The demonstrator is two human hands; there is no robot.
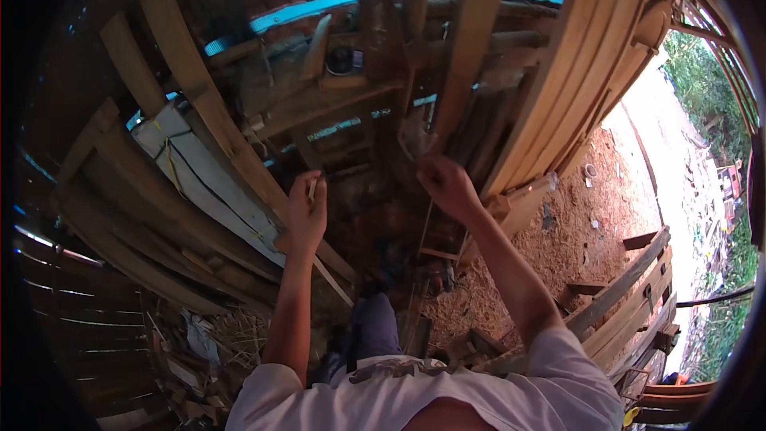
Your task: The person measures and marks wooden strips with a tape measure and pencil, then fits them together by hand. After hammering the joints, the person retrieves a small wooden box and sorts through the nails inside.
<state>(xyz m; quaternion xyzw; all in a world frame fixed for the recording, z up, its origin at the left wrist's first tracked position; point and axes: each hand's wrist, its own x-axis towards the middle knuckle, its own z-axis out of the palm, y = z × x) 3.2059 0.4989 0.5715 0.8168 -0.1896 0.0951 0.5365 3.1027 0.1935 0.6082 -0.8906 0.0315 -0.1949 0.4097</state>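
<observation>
My left hand (306, 211) is raised in front of me with its fingers closed. A small, thin, pale stick (312, 187) shows between thumb and fingers; its exact kind is too small to tell. Further right, my right hand (448, 187) reaches forward, fingers curled together. At its fingertips is a crumpled, see-through plastic bag (416, 136), its lower end pinched there as far as I can see. The tips of the fingers are partly hidden. Behind the bag stands an upright wooden board (467, 56).
Long planks (566, 72) lean at the right, and more timber (136, 183) stands left around a white wrapped bundle (203, 168). A wooden bench (335, 108) lies ahead in shadow. Wood shavings (574, 223) cover the ground right, beside a slatted wooden barrier (630, 295).
</observation>
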